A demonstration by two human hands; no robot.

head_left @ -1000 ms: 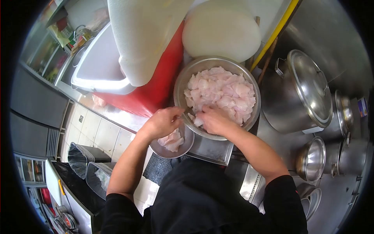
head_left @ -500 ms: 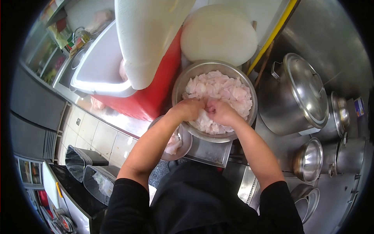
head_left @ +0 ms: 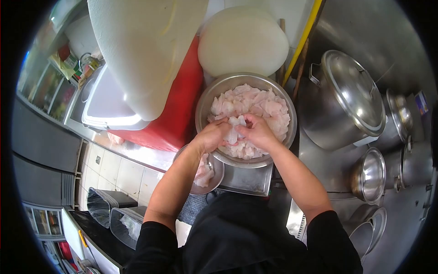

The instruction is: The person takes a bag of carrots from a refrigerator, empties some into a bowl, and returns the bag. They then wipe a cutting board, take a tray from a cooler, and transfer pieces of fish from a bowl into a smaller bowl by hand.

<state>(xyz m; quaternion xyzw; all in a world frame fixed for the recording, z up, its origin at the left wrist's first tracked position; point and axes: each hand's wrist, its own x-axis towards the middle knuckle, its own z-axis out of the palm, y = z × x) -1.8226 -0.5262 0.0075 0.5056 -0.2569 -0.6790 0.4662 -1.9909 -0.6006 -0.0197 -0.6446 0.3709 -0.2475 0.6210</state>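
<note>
A wide steel bowl (head_left: 292, 119) stands in front of me, heaped with pale pinkish-white raw meat slices (head_left: 255, 100). Over the near part of the heap, my left hand (head_left: 213, 137) and my right hand (head_left: 258, 134) hold one whitish raw meat slice (head_left: 234, 127) between them. The fingers of both hands are closed on its edges, the left on one side and the right on the other. Below my left forearm is a smaller bowl (head_left: 220, 172) with more raw meat pieces (head_left: 203, 173), partly covered by that arm.
To the left stands a red cooler box (head_left: 180, 107), its thick white lid (head_left: 137, 50) tilted over it. Behind the bowl leans a round white board (head_left: 244, 41). A lidded stockpot (head_left: 342, 105) and a steel bowl (head_left: 368, 176) stand at right. A metal tray (head_left: 246, 179) lies nearer me.
My hands, bunched together on the heap before, have drawn slightly apart, and a slice now shows stretched between them. The view has shifted a little.
</note>
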